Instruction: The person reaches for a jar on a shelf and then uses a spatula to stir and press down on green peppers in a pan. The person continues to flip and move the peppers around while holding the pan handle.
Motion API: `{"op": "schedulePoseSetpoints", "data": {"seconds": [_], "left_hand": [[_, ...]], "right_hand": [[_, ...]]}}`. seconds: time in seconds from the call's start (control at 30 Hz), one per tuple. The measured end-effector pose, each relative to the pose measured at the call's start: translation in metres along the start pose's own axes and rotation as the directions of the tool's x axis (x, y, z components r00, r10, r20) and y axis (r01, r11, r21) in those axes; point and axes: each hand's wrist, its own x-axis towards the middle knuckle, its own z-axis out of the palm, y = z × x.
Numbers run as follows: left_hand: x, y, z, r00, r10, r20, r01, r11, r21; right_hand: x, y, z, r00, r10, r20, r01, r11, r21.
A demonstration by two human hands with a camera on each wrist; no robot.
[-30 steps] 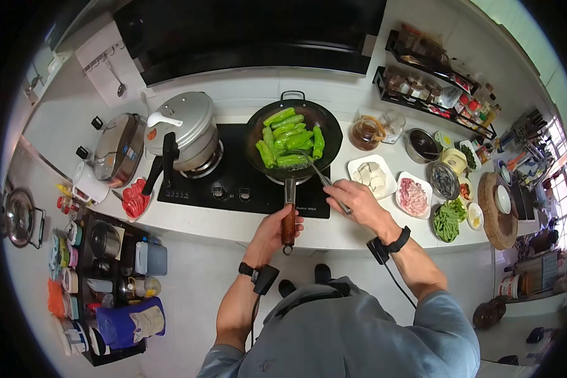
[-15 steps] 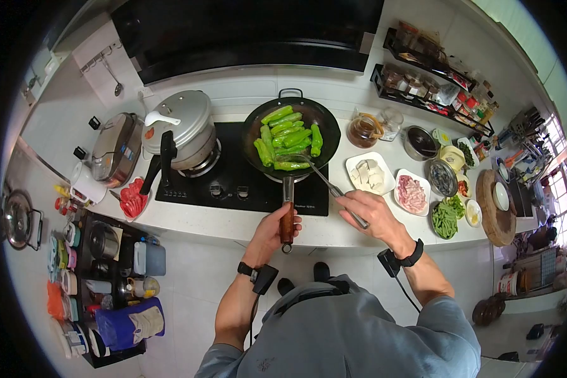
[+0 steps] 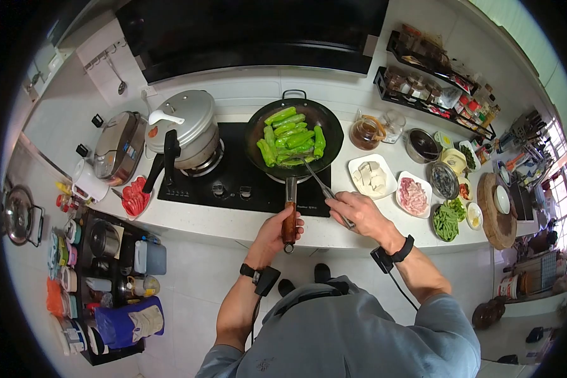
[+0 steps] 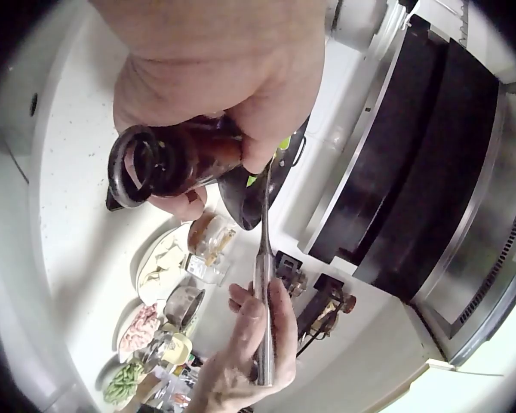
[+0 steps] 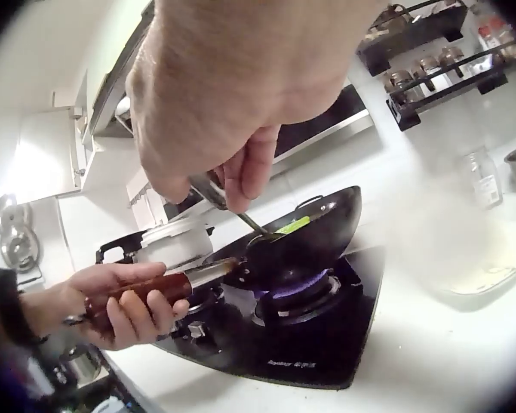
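Filling the dark wok (image 3: 329,142) on the lit burner (image 5: 297,297): green peppers (image 3: 293,136).

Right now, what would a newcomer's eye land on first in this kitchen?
Probably the bright green peppers in the dark wok, over the right side of the gas hob. The violet-blue flame under the wok would likely draw notice next, then the red slices left of the hob.

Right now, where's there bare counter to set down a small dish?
In front of the hob, between the red slices and left hand; a smaller patch lies between the right hand and green beans. It's crowded from the pink meat to the wooden board.
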Motion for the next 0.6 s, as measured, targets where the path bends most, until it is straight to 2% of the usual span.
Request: {"op": "schedulePoseSetpoints", "data": {"seconds": [0.17, 0.27, 0.33, 0.47, 0.6], "left_hand": [[-0.001, 0.000, 0.002, 1.000, -0.006, -0.010, 0.006, 1.000, -0.001], [-0.001, 0.000, 0.005, 1.000, -0.007, -0.002, 0.007, 1.000, 0.000], [-0.003, 0.000, 0.007, 0.999, -0.005, -0.035, 0.006, 1.000, 0.015], [-0.004, 0.000, 0.006, 1.000, -0.002, -0.007, 0.002, 1.000, 0.007], [-0.003, -0.002, 0.007, 1.000, 0.011, -0.018, -0.010, 1.000, 0.018]], "right_hand": [[0.000, -0.005, -0.008, 0.993, 0.049, -0.103, -0.049, 0.999, 0.002], [0.000, 0.000, -0.003, 0.996, 0.077, -0.037, -0.077, 0.997, 0.020], [-0.001, 0.001, 0.002, 0.996, 0.071, -0.061, -0.070, 0.997, 0.007], [-0.003, 0.001, 0.005, 0.993, 0.074, -0.089, -0.072, 0.997, 0.022], [0.002, 0.002, 0.004, 0.995, 0.092, -0.049, -0.092, 0.996, 0.011]]}}
